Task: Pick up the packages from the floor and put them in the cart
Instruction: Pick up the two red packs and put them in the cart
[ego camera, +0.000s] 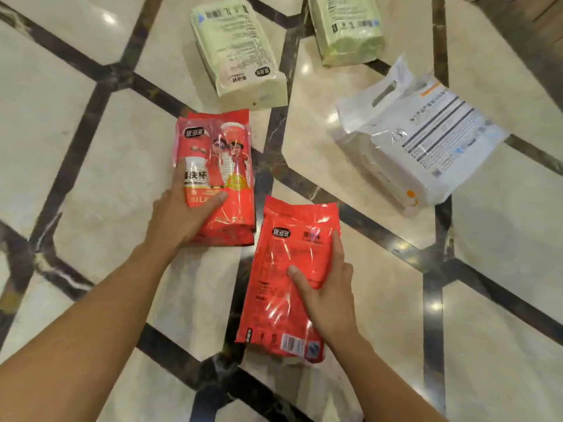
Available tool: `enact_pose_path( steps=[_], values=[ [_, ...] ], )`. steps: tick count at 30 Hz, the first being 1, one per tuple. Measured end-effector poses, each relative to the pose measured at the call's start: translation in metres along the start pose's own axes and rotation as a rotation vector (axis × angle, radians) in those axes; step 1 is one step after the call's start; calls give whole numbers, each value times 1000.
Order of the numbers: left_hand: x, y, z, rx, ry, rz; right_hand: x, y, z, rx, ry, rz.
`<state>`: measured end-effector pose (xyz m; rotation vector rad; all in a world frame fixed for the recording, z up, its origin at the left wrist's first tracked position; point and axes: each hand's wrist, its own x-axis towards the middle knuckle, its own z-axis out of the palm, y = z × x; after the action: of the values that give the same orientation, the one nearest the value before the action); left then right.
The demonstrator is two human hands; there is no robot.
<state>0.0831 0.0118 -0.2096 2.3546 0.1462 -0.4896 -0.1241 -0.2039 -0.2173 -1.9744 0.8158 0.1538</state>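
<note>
Two bare arms reach down over a pale marble floor (76, 123) crossed by dark inlaid bands. The left hand (182, 217) is closed around the near end of a red packet with cartoon figures (222, 166) — thumb laid across the printed front, fingers wrapped behind the left edge. The right hand (326, 287) grips a second red packet (286, 269), the one showing its back side with small print and a barcode at the near end; the thumb presses on the face and the fingers curl round the right edge. Whether either packet has left the floor cannot be told from this angle.

Taking the cartoon packet as the landmark: the second red packet lies just beside it, nearer the person and to its right, the two almost touching at their corners. Directly beyond the cartoon packet, close to its far end, lies a pale green pack (243, 53) with a white label and barcode facing up. Farther off and to the right of that sits another pale green pack (347, 28), partly cut off by the top edge. Well to the right of the cartoon packet — across a dark floor band — rests a white plastic bag with a cut-out handle (420, 141), printed with grey text and an orange mark.
</note>
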Motion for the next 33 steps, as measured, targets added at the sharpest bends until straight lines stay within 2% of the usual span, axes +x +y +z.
enact_pose_path(
  steps=[7, 13, 18, 23, 33],
  values=[
    [-8, 5, 10, -136, 74, -9, 41, -45, -33, -28, 57, -120],
    [-35, 64, -39, -134, 63, 11, 53, -114, -112, -2, 97, -209],
    [-112, 178, -126, -228, 120, 151, 5, -208, -217, 133, 176, -213],
    [-218, 332, -232, -327, 223, 271, -70, -323, -355, 198, 227, -171],
    [-371, 616, -396, -373, 114, 459, -232, -525, -649, 281, 494, -168]
  ],
)
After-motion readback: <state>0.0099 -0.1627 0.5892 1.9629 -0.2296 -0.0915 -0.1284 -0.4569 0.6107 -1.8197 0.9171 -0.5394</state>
